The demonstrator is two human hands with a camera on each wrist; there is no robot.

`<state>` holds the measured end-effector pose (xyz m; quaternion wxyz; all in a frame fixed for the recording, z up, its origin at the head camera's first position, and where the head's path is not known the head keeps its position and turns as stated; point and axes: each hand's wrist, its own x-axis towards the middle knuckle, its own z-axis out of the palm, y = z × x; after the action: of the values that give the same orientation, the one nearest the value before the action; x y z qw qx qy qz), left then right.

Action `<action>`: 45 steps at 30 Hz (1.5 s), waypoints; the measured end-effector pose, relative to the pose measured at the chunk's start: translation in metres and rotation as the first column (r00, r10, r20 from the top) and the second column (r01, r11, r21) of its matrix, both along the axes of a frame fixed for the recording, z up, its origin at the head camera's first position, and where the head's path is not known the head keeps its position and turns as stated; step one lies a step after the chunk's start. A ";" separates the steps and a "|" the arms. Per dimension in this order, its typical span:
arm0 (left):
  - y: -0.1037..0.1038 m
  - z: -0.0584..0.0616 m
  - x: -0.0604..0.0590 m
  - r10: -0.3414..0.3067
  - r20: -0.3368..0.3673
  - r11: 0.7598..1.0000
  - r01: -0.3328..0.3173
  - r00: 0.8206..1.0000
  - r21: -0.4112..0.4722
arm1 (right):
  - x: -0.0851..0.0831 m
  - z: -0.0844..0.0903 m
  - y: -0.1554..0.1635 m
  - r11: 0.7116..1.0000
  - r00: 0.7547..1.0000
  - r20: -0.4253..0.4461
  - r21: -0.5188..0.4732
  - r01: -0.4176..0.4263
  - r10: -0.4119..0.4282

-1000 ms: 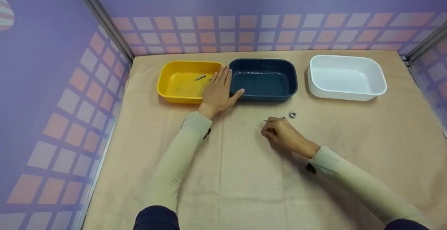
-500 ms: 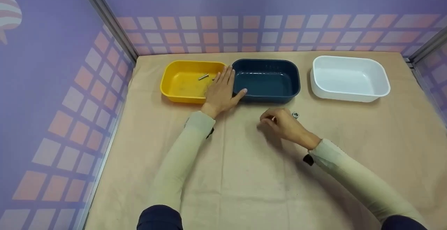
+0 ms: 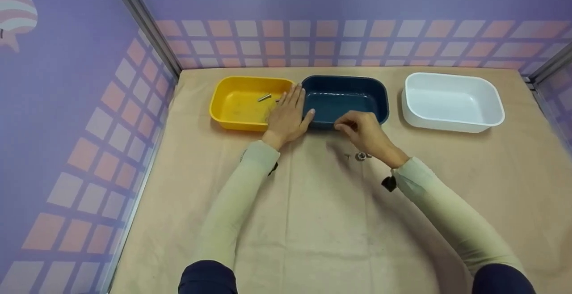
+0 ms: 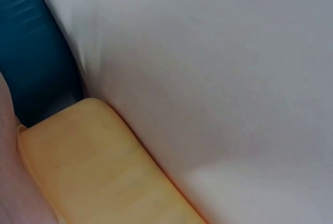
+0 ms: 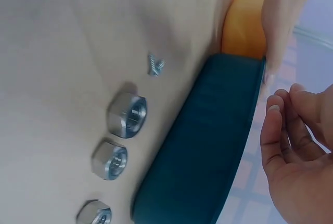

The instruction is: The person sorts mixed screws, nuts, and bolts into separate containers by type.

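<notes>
Nuts (image 5: 127, 114) lay in a row of three on the tabletop (image 3: 313, 222), just in front of the blue bin (image 3: 344, 102), with a small screw (image 5: 155, 65) beside them. The right hand (image 3: 363, 129) had lifted off the tabletop, where it had been working a second before, and now hung over the near rim of the blue bin, past the nuts and the screw. Its fingers (image 5: 274, 110) were curled with the tips drawn close to the thumb. Neither view showed whether something small sat between them, so I cannot tell if it carried anything. Judging by that, the hand had come away from the loose parts and reached the bin.

The left hand (image 3: 286, 117) had not moved. It lay flat with straight fingers across the meeting rims of the yellow bin (image 3: 232, 106) and the blue one, holding nothing. A bolt (image 3: 264, 98) lay inside the yellow bin. The white bin (image 3: 451, 102) stood apart to the right.
</notes>
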<state>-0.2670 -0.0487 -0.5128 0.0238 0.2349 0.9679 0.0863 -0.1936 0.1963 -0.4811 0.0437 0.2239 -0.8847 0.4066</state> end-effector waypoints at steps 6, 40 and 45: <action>0.001 0.001 0.000 0.007 -0.006 1.000 -0.007 1.000 -0.015 | -0.014 0.005 -0.003 1.000 1.000 -0.001 0.013 0.019 -0.019; 0.002 -0.001 -0.001 0.011 -0.006 1.000 -0.011 1.000 -0.006 | -0.092 0.027 -0.027 0.986 0.985 -0.032 0.006 0.168 -0.167; 0.001 -0.001 -0.001 0.008 0.002 1.000 -0.008 1.000 -0.006 | -0.094 0.027 -0.029 0.986 0.985 -0.049 0.009 0.168 -0.167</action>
<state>-0.2678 -0.0480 -0.5140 0.0253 0.2307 0.9691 0.0836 -0.2876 0.1669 -0.4540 0.0975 0.1586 -0.9016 0.3904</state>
